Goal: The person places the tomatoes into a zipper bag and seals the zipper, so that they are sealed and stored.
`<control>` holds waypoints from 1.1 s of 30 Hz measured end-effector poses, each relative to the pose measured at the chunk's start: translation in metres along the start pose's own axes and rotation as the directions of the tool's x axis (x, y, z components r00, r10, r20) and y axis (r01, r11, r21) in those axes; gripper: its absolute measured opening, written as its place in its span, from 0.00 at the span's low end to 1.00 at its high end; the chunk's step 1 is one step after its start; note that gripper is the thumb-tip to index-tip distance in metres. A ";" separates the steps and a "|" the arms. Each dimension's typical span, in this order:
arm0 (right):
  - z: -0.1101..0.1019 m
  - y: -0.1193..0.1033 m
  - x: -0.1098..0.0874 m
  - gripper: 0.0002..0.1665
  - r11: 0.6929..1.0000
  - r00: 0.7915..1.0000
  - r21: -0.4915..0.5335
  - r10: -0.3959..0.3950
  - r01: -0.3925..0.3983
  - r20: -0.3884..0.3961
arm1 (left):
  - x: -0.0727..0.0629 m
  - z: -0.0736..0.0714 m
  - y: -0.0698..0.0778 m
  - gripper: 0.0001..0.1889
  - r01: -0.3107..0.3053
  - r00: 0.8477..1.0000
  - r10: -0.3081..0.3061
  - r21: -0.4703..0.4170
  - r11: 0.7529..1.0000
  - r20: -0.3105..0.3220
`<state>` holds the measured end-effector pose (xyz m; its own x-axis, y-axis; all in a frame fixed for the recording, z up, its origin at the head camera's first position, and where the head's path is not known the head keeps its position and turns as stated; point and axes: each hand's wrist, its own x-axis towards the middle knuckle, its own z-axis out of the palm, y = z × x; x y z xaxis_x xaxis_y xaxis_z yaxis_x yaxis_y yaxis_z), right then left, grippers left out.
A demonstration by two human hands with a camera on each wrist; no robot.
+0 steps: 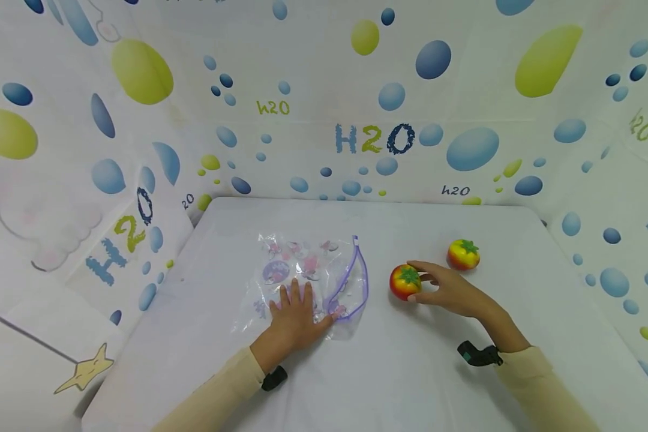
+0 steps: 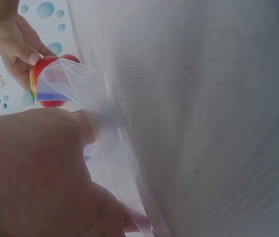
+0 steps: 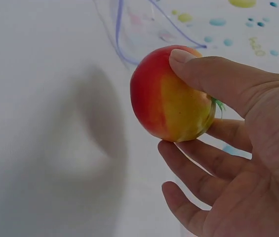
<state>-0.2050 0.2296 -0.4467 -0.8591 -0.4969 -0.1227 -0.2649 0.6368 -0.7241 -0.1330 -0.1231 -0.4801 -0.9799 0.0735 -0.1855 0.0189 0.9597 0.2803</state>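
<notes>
My right hand pinches a red-and-yellow toy tomato with a green leafy top, thumb on one side and fingertips on the other. In the right wrist view the tomato appears above the white surface, its shadow to the left. My left hand lies with fingers spread on a clear printed zip bag. The bag's purple-edged mouth gapes on the right, towards the tomato. In the left wrist view a bag corner partly covers the tomato.
A second toy tomato, more yellow, sits behind my right hand on the white-covered table. A patterned sheet with blue and green spots hangs behind and at both sides. Each wrist wears a dark camera strap.
</notes>
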 end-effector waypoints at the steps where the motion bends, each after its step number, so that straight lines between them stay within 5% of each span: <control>1: 0.003 -0.001 0.004 0.48 1.000 1.000 -0.002 -0.002 0.002 0.003 | 0.000 0.000 0.000 0.56 0.001 1.000 -0.001 0.001 1.000 0.000; 20: 0.037 -0.028 0.048 0.48 1.000 0.999 -0.005 -0.027 0.027 0.043 | 0.003 0.003 -0.002 0.55 0.013 1.000 -0.013 0.008 1.000 0.008; 33: 0.062 -0.044 0.061 0.47 0.997 0.998 -0.058 -0.057 0.058 0.015 | 0.002 0.002 -0.002 0.55 0.006 1.000 -0.006 -0.009 1.000 0.021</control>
<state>-0.2182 0.1345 -0.4645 -0.8361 -0.5409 -0.0913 -0.3391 0.6404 -0.6892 -0.1346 -0.1241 -0.4826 -0.9755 0.0733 -0.2073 0.0109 0.9578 0.2874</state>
